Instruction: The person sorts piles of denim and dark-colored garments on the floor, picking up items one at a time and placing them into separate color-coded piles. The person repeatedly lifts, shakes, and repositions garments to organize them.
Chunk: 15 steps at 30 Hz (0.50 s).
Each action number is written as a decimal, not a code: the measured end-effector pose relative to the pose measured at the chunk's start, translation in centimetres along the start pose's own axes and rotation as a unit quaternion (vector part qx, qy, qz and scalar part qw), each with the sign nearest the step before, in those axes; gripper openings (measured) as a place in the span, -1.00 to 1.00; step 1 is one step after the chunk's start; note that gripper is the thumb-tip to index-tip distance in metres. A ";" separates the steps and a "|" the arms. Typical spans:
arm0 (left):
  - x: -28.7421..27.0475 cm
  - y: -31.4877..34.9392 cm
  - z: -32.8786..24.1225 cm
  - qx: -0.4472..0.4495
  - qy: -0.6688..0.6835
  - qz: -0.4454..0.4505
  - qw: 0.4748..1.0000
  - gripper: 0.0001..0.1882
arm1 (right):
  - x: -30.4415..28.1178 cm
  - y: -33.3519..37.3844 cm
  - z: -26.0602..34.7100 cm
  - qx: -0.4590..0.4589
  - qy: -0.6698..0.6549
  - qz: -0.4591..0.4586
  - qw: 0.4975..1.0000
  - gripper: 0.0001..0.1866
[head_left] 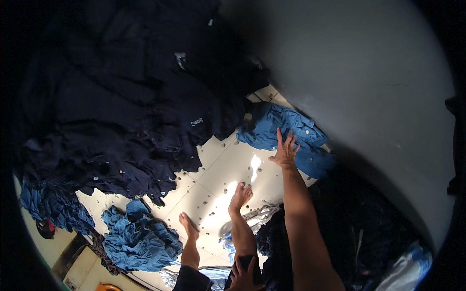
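My right hand point(285, 151) reaches forward with its fingers spread, over the near edge of a crumpled blue denim-like garment point(276, 121). Whether the fingertips touch the cloth I cannot tell. Nothing shows in that hand. Another blue piece of cloth point(315, 162) lies just right of it, partly in shadow. At the lower edge, my left hand point(242, 275) rests with its fingers apart on the dark shorts point(250, 264) over my leg. A large heap of dark navy cloth point(136, 97) fills the left and far side.
A grey curved surface point(369, 72) rises on the right. Several small pebble-like lumps dot the pale tiled floor point(194, 194) around my bare feet point(240, 196). Crumpled blue clothes point(141, 237) lie at lower left, dark cloth point(349, 223) at right, and a plastic bag point(407, 269) at lower right.
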<state>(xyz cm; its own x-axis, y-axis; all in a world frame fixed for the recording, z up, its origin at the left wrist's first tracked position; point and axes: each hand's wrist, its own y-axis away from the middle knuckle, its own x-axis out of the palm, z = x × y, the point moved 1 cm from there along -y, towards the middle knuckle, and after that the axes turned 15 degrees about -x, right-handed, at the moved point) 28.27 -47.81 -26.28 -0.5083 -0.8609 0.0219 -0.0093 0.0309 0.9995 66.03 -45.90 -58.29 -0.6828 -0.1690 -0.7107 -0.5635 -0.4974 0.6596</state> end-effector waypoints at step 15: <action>0.3 -0.4 -1.0 -0.026 0.023 0.020 0.999 0.34 | 2.5 -1.9 -4.2 -0.060 -0.079 -0.121 0.988 -0.43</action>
<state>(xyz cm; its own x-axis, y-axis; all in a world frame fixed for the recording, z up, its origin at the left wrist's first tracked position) 28.98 -48.58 -26.64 -0.4677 -0.8818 0.0610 0.0549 0.0399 0.9977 67.35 -48.91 -62.32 -0.6043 0.0971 -0.7908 -0.6664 -0.6056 0.4349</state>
